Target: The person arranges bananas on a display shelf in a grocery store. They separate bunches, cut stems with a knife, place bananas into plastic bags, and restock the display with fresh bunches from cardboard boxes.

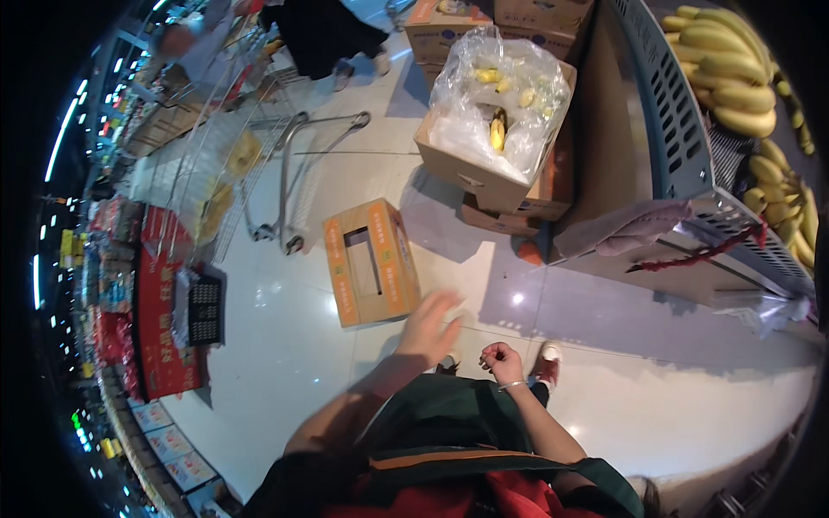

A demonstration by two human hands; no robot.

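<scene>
My left hand (432,329), slightly blurred, is held out above the floor with its fingers apart and nothing in them. Just beyond it, an orange-and-brown cardboard carton (398,272) with an oblong cut-out in its top stands on the tiles. My right hand (504,364), with a bracelet at the wrist, is curled in front of my dark green apron (453,411); no held thing can be made out in it. Farther ahead, an open carton (476,184) lined with clear plastic holds a few bananas (497,133) and rests on other cartons.
At the right, a display stand with a perforated metal rim (680,123) bears bunches of bananas (732,71). A cloth (631,230) hangs over its corner. A wire shopping cart (282,188) stands ahead left, near a person in dark clothing (324,32). A black crate (205,309) is at the left.
</scene>
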